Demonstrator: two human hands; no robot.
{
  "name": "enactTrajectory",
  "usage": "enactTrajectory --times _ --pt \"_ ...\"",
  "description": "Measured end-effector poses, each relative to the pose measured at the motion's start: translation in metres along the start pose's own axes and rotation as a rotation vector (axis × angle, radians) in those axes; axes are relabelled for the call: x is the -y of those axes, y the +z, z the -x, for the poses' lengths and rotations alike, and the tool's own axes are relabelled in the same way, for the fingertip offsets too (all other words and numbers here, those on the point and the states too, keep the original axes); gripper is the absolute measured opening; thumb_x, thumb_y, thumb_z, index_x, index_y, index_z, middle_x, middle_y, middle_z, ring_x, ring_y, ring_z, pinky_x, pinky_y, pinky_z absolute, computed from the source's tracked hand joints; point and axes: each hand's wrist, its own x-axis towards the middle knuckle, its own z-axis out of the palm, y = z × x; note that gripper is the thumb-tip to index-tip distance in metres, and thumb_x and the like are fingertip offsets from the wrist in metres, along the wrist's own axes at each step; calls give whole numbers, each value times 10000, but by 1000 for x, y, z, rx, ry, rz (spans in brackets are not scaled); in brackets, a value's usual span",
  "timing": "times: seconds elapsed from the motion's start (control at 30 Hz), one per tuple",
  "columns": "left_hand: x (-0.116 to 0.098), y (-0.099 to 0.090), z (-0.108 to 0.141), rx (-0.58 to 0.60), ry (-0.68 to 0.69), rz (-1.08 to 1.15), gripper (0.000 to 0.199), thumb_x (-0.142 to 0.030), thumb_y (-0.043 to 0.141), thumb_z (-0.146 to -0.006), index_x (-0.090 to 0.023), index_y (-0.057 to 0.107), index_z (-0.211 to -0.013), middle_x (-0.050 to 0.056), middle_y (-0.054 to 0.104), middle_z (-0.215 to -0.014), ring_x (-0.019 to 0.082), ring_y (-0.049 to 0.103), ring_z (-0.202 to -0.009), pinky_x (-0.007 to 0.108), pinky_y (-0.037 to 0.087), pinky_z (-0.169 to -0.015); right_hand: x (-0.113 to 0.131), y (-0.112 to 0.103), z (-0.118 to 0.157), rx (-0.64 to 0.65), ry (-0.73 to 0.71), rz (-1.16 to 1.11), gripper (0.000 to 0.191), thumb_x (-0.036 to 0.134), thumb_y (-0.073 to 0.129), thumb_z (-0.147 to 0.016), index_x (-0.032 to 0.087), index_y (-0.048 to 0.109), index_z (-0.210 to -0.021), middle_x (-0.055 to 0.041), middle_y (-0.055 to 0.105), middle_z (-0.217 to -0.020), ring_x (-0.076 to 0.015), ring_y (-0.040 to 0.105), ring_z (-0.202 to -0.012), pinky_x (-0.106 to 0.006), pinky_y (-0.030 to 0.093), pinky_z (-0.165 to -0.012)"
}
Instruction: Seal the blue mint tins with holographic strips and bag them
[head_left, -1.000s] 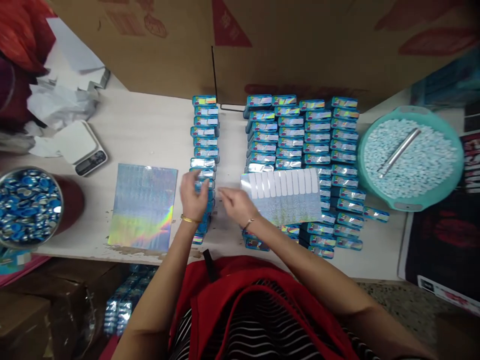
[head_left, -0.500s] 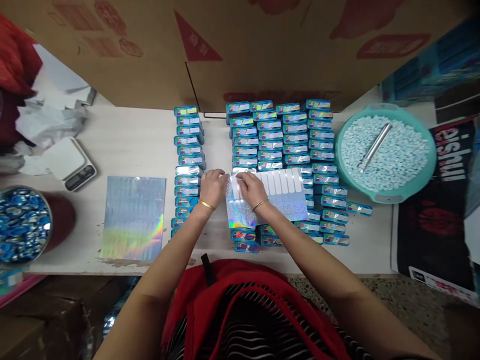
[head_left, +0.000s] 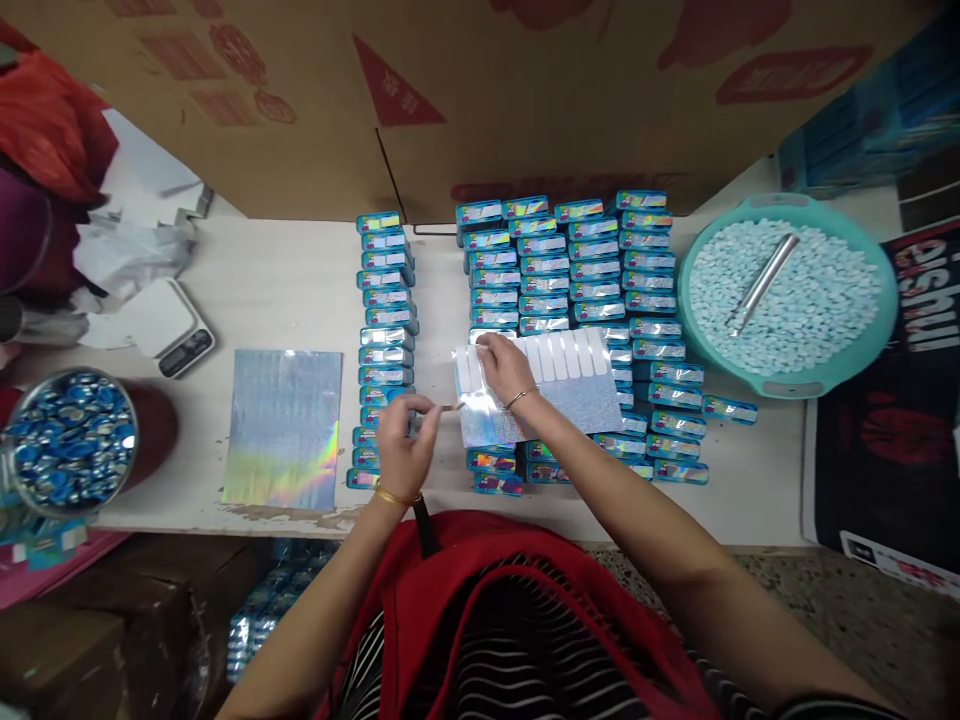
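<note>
My left hand is closed in a pinch, just left of a shiny holographic sticker sheet. Between its thumb and forefinger is a thin strip, apparently a sticker seen nearly edge-on. My right hand grips the sheet near its upper left part, over the rows of small blue tins. White blank label shapes show along the sheet's upper half. Underneath and around it, the blue tins stand in several columns with shiny strips on their upward sides. Another single column of tins is beside my left hand.
A second holographic sheet lies at left. Beyond are a white scale and a tub of blue-silver lids. At right, a turquoise basin holds pale tablets and a metal scoop. A large cardboard box stands behind.
My left hand has moved down and left, away from the sheet's left edge, with the thin strip in its fingers. My right hand stays on the sheet.
</note>
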Motion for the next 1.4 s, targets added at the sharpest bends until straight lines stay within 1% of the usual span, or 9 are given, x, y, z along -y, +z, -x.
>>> enactTrajectory --times 0.1,0.17,0.33,0.47,0.67,1.0,1.1,1.23,1.4 --pt "0 -21 9 -240 -331 339 186 -328 698 -751 -212 558 -791 -5 612 -756 139 589 -727 280 454 -719 32 5 21 10 89 -236 368 507 411 -917 198 605 -966 -47 634 -826 -198 574 -777 -319 451 -741" --pt "8 -28 13 -333 -492 490 248 -330 747 -674 -203 550 -757 -19 608 -708 119 579 -672 253 449 -676 54 17 43 153 166 -390 481 634 407 -878 203 619 -915 -9 602 -730 -162 553 -669 -289 449 -654" --pt "40 -30 23 -369 -664 567 314 -353 787 -560 -184 559 -695 -38 573 -615 93 518 -566 221 400 -566 72 64 81 329 310 -601 499 710 545 -742 216 528 -673 29 537 -580 -132 509 -552 -270 447 -558" --pt "65 -26 15 -307 -632 530 260 -351 741 -610 -182 568 -706 -24 582 -647 107 520 -591 240 420 -590 60 83 76 251 253 -503 406 609 497 -807 234 458 -656 34 507 -575 -132 480 -549 -265 412 -564" --pt "93 -24 -11 -312 -313 -2 104 -221 684 -693 -200 585 -667 16 543 -813 187 532 -898 356 413 -914 53 97 55 162 170 -173 217 353 455 -859 240 438 -674 39 448 -566 -154 465 -595 -263 354 -602" --pt "105 -15 -12 -258 -341 -258 86 -251 682 -738 -209 607 -734 71 527 -1017 293 489 -1065 462 344 -949 37 114 49 191 156 -44 180 307 426 -877 224 518 -746 -11 564 -681 -188 542 -688 -279 395 -671" --pt "104 -15 -13 -267 -400 -296 231 -301 708 -719 -200 581 -883 89 529 -1073 301 490 -1078 475 353 -943 31 120 53 189 228 -98 210 321 444 -872 190 592 -941 -3 572 -667 -190 545 -663 -288 424 -664" --pt "105 -22 -19 -229 -540 -299 702 -346 778 -637 -195 444 -1236 128 496 -1253 303 478 -1169 482 361 -982 33 128 72 183 196 -169 455 251 390 -893 133 475 -1324 -62 655 -848 -207 602 -801 -326 476 -790" --pt "103 -35 -27 -78 -651 -370 907 -408 765 -666 -163 310 -1411 209 414 -1399 384 398 -1296 570 319 -1027 52 133 84 522 226 10 621 135 417 -869 124 272 -1473 -89 702 -932 -220 641 -832 -322 498 -781"
